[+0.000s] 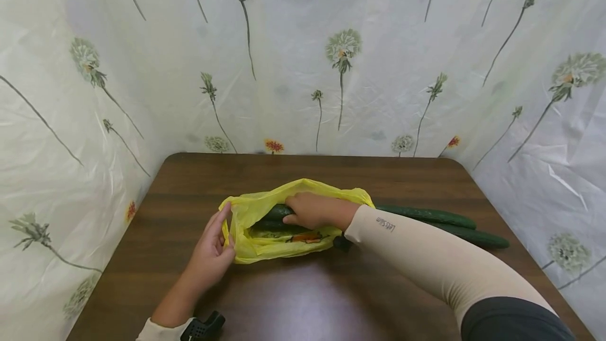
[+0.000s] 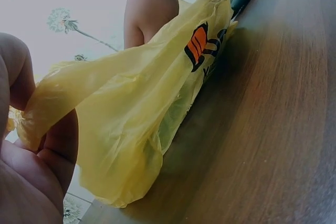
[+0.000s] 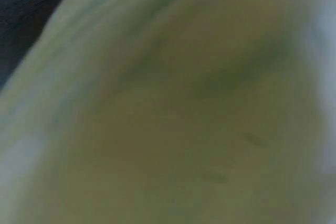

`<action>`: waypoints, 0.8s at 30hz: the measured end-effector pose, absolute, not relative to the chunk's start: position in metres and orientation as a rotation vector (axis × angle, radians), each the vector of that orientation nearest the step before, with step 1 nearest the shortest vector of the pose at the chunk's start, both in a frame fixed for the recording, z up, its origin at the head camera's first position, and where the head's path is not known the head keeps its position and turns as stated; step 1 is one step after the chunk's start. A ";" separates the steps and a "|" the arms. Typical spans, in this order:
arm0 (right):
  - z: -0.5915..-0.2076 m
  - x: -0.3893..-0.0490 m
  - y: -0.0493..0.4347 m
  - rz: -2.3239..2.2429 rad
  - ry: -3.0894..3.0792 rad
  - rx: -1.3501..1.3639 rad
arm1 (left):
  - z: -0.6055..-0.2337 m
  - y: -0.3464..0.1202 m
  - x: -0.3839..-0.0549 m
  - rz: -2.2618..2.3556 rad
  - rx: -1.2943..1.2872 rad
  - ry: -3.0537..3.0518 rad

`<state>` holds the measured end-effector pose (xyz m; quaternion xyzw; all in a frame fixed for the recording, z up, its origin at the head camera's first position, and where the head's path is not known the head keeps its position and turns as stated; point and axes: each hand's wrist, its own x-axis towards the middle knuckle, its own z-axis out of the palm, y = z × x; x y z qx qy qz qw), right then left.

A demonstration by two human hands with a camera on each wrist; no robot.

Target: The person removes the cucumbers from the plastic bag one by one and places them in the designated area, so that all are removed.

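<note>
A yellow plastic bag (image 1: 279, 193) lies on its side on the table with its mouth spread wide. My left hand (image 1: 215, 246) pinches the left edge of the bag's mouth; the left wrist view shows the thin plastic bunched between thumb and fingers. Reaching into the bag, my right hand (image 1: 312, 210) has thumb and forefinger around the end of a dark green cucumber (image 1: 278, 211). Another cucumber (image 1: 270, 225) lies just below it in the bag. The right wrist view is filled by blurred yellow plastic.
Two long cucumbers (image 1: 440, 217) lie to the right on the brown wooden table (image 1: 189, 172), partly behind the right sleeve (image 1: 416, 251). A floral sheet (image 1: 293, 57) hangs around the table's back and sides. A black wrist device (image 1: 203, 326) sits on the left wrist.
</note>
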<state>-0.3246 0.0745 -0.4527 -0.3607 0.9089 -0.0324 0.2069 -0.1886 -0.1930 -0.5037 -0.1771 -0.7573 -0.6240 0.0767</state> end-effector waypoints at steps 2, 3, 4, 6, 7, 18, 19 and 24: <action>-0.452 -0.324 0.074 -0.065 2.538 -1.009 | -0.504 -0.193 -0.189 -1.871 -0.533 -2.264; -0.451 -0.324 0.074 -0.059 2.540 -1.010 | -0.503 -0.193 -0.188 -1.871 -0.531 -2.263; -0.450 -0.324 0.074 -0.053 2.543 -1.011 | -0.503 -0.193 -0.188 -1.870 -0.531 -2.261; -0.447 -0.323 0.074 -0.041 2.547 -1.017 | -0.503 -0.193 -0.188 -1.870 -0.536 -2.254; -0.446 -0.322 0.074 -0.043 2.546 -1.020 | -0.502 -0.192 -0.188 -1.872 -0.540 -2.249; -0.434 -0.314 0.085 0.027 2.564 -1.028 | -0.502 -0.193 -0.190 -1.855 -0.563 -2.224; -0.433 -0.313 0.087 0.021 2.567 -1.033 | -0.502 -0.193 -0.190 -1.848 -0.560 -2.226; -0.425 -0.308 0.092 0.019 2.575 -1.101 | -0.504 -0.195 -0.190 -1.844 -0.536 -2.231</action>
